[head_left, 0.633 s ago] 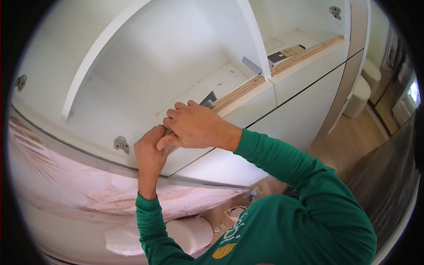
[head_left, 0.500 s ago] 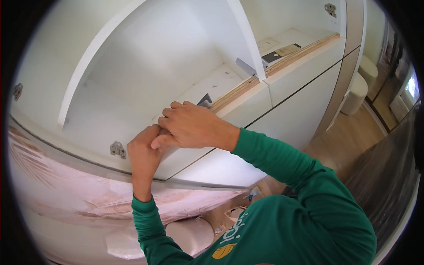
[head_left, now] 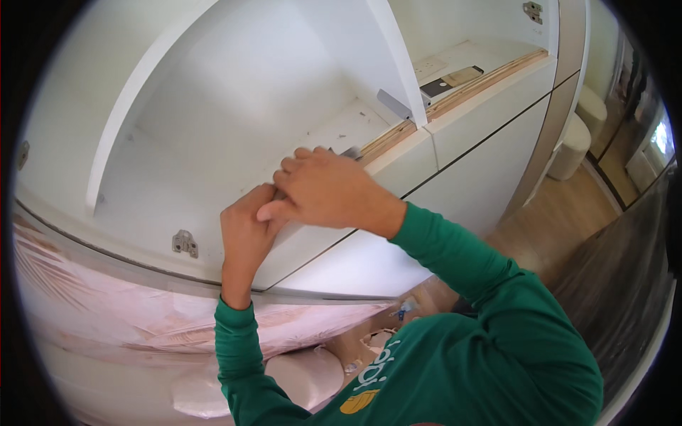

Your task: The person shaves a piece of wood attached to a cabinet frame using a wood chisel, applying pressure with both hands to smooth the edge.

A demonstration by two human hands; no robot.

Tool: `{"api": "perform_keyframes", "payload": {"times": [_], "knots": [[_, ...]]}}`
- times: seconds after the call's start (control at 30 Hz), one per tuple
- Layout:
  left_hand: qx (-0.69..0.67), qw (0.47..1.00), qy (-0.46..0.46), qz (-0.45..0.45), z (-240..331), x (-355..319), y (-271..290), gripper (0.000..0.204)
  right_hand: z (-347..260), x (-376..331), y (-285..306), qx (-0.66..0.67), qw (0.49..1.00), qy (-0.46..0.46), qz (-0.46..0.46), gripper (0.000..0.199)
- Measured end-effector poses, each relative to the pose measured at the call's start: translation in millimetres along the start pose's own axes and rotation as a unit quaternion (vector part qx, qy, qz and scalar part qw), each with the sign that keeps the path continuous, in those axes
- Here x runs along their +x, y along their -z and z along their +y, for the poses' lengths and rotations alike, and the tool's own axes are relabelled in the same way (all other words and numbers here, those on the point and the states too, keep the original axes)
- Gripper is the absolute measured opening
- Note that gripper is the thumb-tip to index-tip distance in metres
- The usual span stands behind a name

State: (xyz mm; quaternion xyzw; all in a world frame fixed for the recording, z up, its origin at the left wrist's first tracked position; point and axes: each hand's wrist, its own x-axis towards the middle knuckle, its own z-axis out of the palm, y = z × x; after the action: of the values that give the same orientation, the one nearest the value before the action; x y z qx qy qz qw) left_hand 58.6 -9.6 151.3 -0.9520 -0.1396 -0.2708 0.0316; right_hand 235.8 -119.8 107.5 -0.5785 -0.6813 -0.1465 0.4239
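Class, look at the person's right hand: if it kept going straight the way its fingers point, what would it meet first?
Probably the left hand: the right hand points left, its thumb tip already against the left hand's fingers at the white cabinet edge.

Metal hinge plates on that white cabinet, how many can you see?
3: one hinge plate left of the left hand, one at the top right, one at the far left edge. The hands may hide others.

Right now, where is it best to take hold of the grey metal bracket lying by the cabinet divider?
Probably grip the grey metal bracket across its two long edges near the free end, coming from the open cabinet front. It lies flat on the shelf, and the white divider blocks the far side.
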Motion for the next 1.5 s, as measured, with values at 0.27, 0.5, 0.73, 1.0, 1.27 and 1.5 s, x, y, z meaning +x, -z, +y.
{"api": "perform_keyframes", "payload": {"times": [0.27,0.5,0.73,1.0,1.27,1.5], "knots": [[0.053,0.998,0.002,-0.016,11.0,11.7,24.8,0.040,7.4,11.3,0.0,0.025,0.999,0.016,0.017,0.075],[-0.005,0.998,0.037,-0.050,-9.0,-7.1,25.8,0.051,-9.4,11.6,-19.4,0.031,0.999,-0.007,-0.018,0.076],[0.009,0.999,0.000,-0.039,3.1,5.5,16.5,0.041,-4.5,0.3,-4.8,0.042,0.998,-0.036,0.002,0.073],[0.046,0.998,0.010,-0.034,23.1,32.9,34.5,0.036,4.6,10.7,8.6,0.105,0.993,-0.056,0.005,0.071],[0.014,0.998,0.017,-0.059,14.1,31.8,26.9,0.042,5.1,9.9,19.6,0.105,0.989,-0.087,-0.057,0.071],[0.014,0.999,-0.011,-0.049,4.7,27.9,11.1,0.041,8.9,5.4,17.2,0.066,0.994,-0.075,-0.042,0.069]]}}
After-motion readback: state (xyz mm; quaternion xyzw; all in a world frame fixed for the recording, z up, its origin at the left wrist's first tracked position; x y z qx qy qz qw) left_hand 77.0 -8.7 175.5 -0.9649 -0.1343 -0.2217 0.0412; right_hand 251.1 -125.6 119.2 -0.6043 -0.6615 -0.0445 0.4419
